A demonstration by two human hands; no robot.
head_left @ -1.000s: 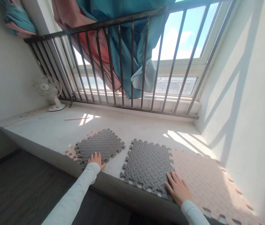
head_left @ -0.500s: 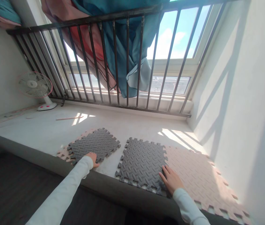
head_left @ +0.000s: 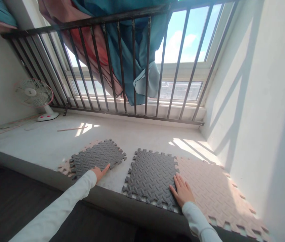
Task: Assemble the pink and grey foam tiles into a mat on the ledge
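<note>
My right hand (head_left: 182, 191) lies flat, fingers spread, over the seam between a grey foam mat tile (head_left: 152, 178) and a beige foam mat tile (head_left: 208, 188). Both tiles have toothed edges and lie side by side on the white ledge. At the left, another grey foam tile (head_left: 99, 154) rests on top of a beige tile (head_left: 63, 169), which shows only along its edges. My left hand (head_left: 101, 172) touches the near edge of that upper grey tile with its index finger stretched out. Its other fingers are partly hidden, and nothing shows in its grasp.
A dark metal railing (head_left: 133, 72) runs along the window, with teal and pink curtains (head_left: 122, 43) behind it. A small white fan (head_left: 47, 115) stands at the far left. On the ledge (head_left: 44, 141) lies a thin pinkish stick (head_left: 69, 129). A white wall (head_left: 266, 111) closes the right side.
My left hand has gone from curling over the near edge of the left grey tile to stretching its index finger along it. My right hand has shifted slightly up the seam. The view has moved a little.
</note>
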